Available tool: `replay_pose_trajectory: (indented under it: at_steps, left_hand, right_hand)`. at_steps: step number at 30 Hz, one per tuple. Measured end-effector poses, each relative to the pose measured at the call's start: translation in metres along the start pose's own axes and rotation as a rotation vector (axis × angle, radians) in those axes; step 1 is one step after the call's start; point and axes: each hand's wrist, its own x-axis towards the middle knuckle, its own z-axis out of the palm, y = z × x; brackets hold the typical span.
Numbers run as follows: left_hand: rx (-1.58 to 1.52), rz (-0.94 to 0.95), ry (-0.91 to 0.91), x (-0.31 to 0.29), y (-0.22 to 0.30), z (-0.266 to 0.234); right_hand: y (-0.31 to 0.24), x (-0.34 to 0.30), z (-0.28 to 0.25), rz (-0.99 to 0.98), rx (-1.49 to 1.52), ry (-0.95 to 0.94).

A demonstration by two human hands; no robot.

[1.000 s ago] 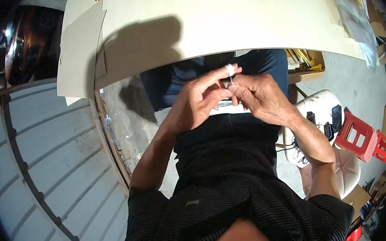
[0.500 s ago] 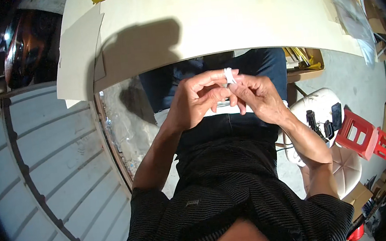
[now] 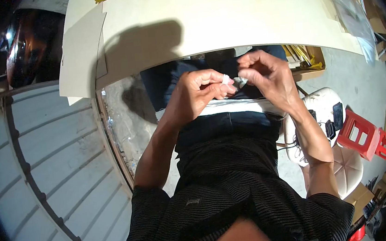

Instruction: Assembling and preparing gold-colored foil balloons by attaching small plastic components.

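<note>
My left hand (image 3: pixel 197 92) is raised over my lap, its thumb and fingers pinched together. A white strip (image 3: pixel 225 78) sits around the end of its index finger, like tape or a wrap. Just beyond those fingertips shows a small pale grey-green piece (image 3: pixel 241 82), blurred and too small to name. To its right is my right hand (image 3: pixel 272 78), with thumb and index finger apart and their tips smeared by motion. Below both hands, a bundle of white cords or thin strips (image 3: pixel 229 107) lies across my lap.
A pale tabletop (image 3: pixel 239 18) curves ahead, with grey card sheets (image 3: pixel 79 52) at its left. An open box (image 3: pixel 310 60) with yellow things is beneath its right side. At right are a cushioned seat with black devices (image 3: pixel 331 128) and red stools (image 3: pixel 359 134). A white slatted panel (image 3: pixel 58 170) stands left.
My right hand has drawn off the white strip, moving right and slightly away from my left hand, its fingers spreading. The white bundle on my lap shows more now. My left hand has barely moved.
</note>
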Motion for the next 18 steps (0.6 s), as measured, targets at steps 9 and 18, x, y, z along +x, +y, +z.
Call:
replay_pose_trajectory:
  at_steps: [9,18]
  left_hand:
    - [-0.096,-0.064,-0.309,0.004,-0.002,-0.014]
    - [-0.484,-0.09,-0.239,-0.003,0.0,-0.007]
  right_hand:
    - [0.0,0.0,0.002,0.193,0.365,-0.35]
    - [-0.024,-0.001,-0.003,0.186,0.443,-0.424]
